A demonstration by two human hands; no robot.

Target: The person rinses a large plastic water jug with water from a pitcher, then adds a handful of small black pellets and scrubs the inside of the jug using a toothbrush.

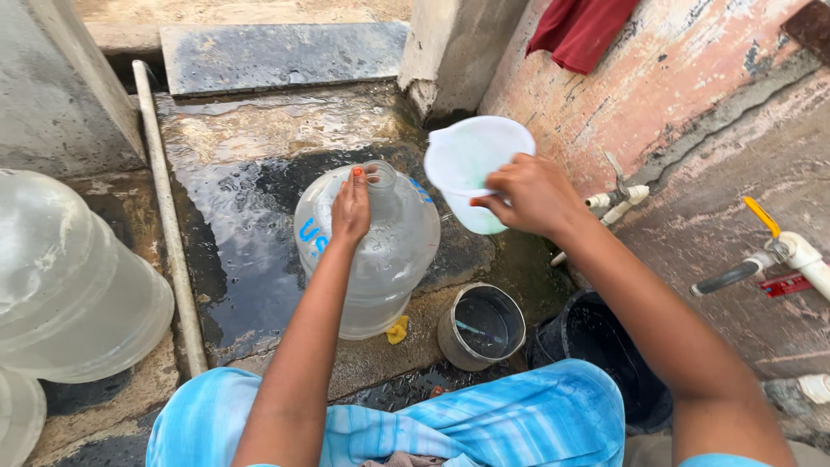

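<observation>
The large clear water bottle (367, 251) stands on the wet concrete slab (251, 173) directly ahead of you, its long axis roughly upright and leaning slightly away from you, with its open neck (380, 175) at the top. Your left hand (351, 207) lies flat against the bottle's shoulder, fingers together and pointing up toward the neck, steadying it rather than gripping it; the fingertips sit just beside the opening.

Your right hand (532, 197) is closed on the handle of a white plastic jug (474, 169), which is tilted with its mouth facing you. The jug hangs to the right of the neck and slightly above it, near but not touching. The right hand is thus the one carrying the vessel; the left is the one in contact with the bottle.

Below your right forearm stand a small grey bucket (482, 326) and a black bucket (605, 355), the latter partly hidden by your arm and blue-striped clothing. Another clear bottle (73, 277) lies well to the left of your left hand, cut off by the frame edge. A tap (778, 251) projects from the wall to the far right.

Whether the jug holds water cannot be made out. The bottle's base is obscured by your left forearm.
</observation>
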